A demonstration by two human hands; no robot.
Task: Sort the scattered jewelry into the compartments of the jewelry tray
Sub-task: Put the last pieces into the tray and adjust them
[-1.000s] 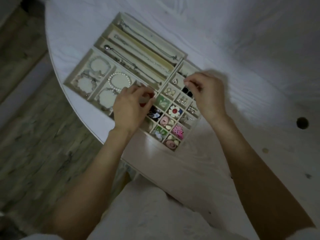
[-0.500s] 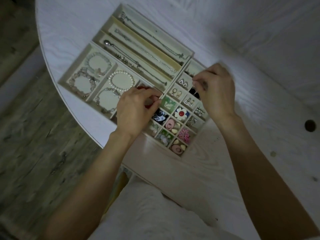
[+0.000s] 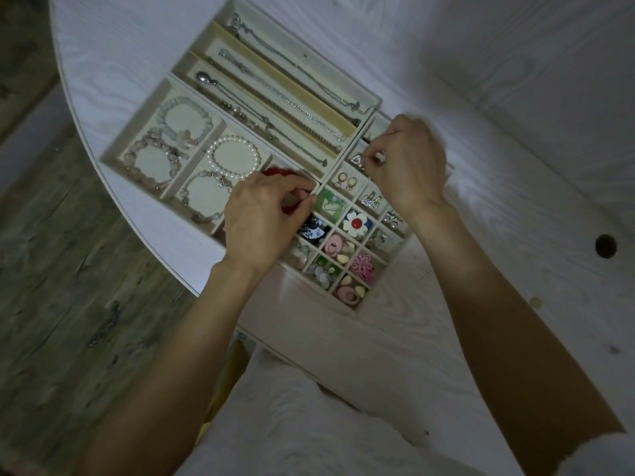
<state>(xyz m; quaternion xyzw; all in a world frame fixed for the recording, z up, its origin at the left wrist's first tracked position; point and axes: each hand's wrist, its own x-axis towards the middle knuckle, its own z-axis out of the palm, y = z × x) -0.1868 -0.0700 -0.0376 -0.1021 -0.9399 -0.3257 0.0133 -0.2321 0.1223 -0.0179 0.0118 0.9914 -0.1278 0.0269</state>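
A cream jewelry tray (image 3: 113, 151) lies on the white table, with long slots of chain necklaces (image 3: 295, 108), squares of bead bracelets (image 3: 233, 156) and a grid of small cells with earrings and charms. My left hand (image 3: 264, 218) lies over a red bead bracelet (image 3: 278, 173), fingers curled and pinching something small at the divider. My right hand (image 3: 409, 166) hovers over the upper small cells, its thumb and forefinger pinching a small silvery piece (image 3: 374, 159) above a cell with a silver triangle earring (image 3: 357, 161).
The table's curved edge (image 3: 144, 235) runs along the left, with grey wood floor (image 3: 68, 304) beyond. A round dark hole (image 3: 605, 246) sits in the tabletop at right. A white cloth on my lap (image 3: 292, 424) fills the bottom.
The view has shifted, so the tray sits higher and larger. My right hand has moved up toward the top small cells. My left hand stays over the red bracelet.
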